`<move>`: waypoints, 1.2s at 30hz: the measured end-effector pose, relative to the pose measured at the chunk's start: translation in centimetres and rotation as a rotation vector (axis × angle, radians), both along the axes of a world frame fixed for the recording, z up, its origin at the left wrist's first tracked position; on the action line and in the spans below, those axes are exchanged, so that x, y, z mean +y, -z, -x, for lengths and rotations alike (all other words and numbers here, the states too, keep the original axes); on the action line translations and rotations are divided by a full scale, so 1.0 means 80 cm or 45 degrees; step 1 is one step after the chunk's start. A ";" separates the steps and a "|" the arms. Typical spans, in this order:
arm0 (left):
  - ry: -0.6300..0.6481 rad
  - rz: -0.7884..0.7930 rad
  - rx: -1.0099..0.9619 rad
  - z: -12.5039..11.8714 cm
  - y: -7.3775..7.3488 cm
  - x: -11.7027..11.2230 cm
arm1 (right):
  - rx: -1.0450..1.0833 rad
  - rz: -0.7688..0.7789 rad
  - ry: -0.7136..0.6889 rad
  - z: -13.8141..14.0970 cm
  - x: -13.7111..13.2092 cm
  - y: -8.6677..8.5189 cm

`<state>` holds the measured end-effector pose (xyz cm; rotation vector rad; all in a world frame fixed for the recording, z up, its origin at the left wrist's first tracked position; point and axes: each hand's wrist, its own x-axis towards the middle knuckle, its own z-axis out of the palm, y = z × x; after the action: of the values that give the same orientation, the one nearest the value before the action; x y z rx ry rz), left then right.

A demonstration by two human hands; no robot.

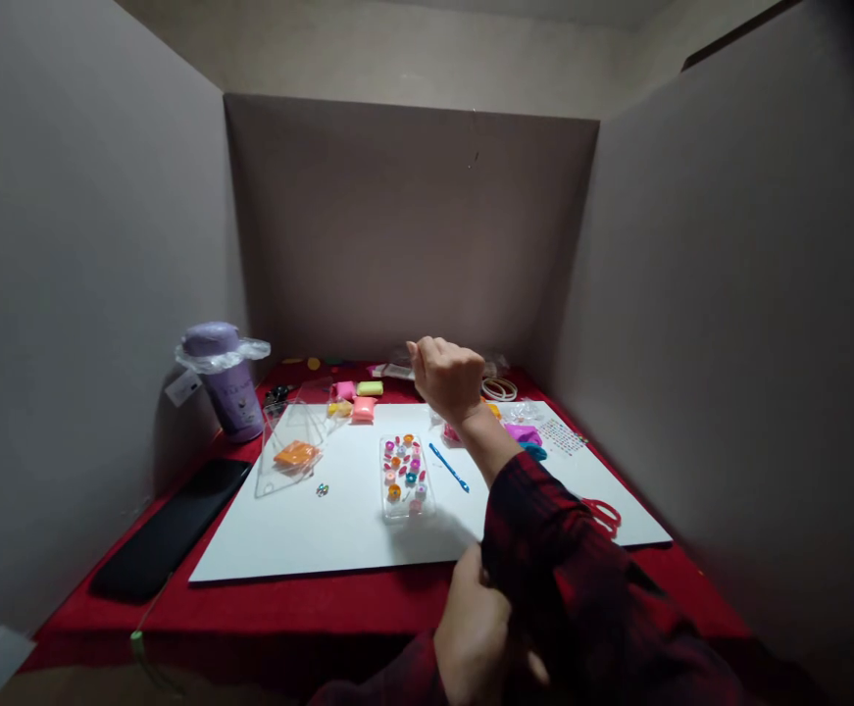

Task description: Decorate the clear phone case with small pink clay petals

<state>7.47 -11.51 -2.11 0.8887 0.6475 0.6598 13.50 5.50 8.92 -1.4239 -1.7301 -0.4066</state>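
My right hand is raised above the white board, curled into a loose fist; nothing shows in it. My left hand is low in front, gripping the dark red plaid sleeve of my right arm. On the board lies a clear phone case covered with small coloured decorations, and a blue stick tool lies just right of it. Pink, purple and blue clay pieces lie behind my right forearm.
A purple cup with plastic wrap stands at the left. A dark phone lies on the red cloth. Clear bags with orange clay, small clay packs, red scissors, a sticker sheet and white rings surround the board. Cardboard walls enclose the table.
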 end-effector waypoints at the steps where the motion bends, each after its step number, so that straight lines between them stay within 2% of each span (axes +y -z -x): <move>1: -0.145 -0.110 0.035 0.001 -0.005 -0.001 | 0.011 0.031 0.039 -0.008 0.004 0.006; 3: -0.440 -0.519 0.194 0.005 -0.015 -0.002 | 0.054 0.090 0.106 -0.021 0.011 0.014; 4: -0.492 -0.745 0.285 0.007 -0.019 -0.002 | 0.080 0.119 0.132 -0.025 0.014 0.017; 6: -0.488 -1.178 0.477 0.009 -0.026 -0.003 | 0.138 0.172 0.173 -0.028 0.019 0.023; 8: -0.561 -1.537 0.630 0.007 -0.030 -0.002 | 0.205 0.222 0.203 -0.028 0.022 0.028; 11: -0.820 -1.922 0.743 -0.003 -0.030 0.000 | 0.325 0.293 0.215 -0.023 0.024 0.034; 14: -0.880 -2.124 0.843 -0.018 -0.022 -0.008 | 0.476 0.353 0.180 -0.020 0.025 0.036; 16: -0.903 -2.193 0.871 -0.023 -0.019 -0.021 | 0.610 0.392 0.131 -0.022 0.026 0.033; 17: -0.910 -2.238 0.812 -0.022 -0.020 -0.026 | 0.688 0.415 0.091 -0.024 0.027 0.030; 18: -0.849 -2.248 0.756 -0.019 -0.024 -0.028 | 0.773 0.441 0.039 -0.026 0.026 0.026; 19: -0.808 -2.251 0.589 -0.014 -0.032 -0.026 | 0.863 0.469 -0.027 -0.027 0.024 0.023; 20: -0.671 -2.202 0.450 -0.005 -0.043 -0.017 | 0.953 0.495 -0.106 -0.027 0.020 0.020; 21: -0.596 -2.038 0.417 0.006 -0.057 -0.001 | 1.043 0.516 -0.193 -0.025 0.013 0.018; 22: -0.616 -1.830 0.429 0.019 -0.073 0.022 | 1.129 0.526 -0.289 -0.021 0.003 0.018; 23: -0.785 -1.683 0.459 0.033 -0.089 0.049 | 1.210 0.528 -0.386 -0.013 -0.010 0.020; 26: -1.183 -1.516 0.660 0.071 -0.127 0.139 | 1.387 0.493 -0.671 0.026 -0.063 0.040; 29: -1.353 -1.475 0.906 0.090 -0.142 0.200 | 1.403 0.563 -0.873 0.068 -0.110 0.071; 32: -1.340 -1.519 1.141 0.091 -0.143 0.216 | 1.267 0.643 -0.979 0.088 -0.126 0.090; 36: -1.228 -1.587 1.389 0.087 -0.137 0.212 | 1.045 0.635 -1.020 0.083 -0.122 0.084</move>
<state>0.53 5.47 8.81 2.1863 1.7707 1.5174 6.89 -4.26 2.23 -0.8623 -1.5480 0.9649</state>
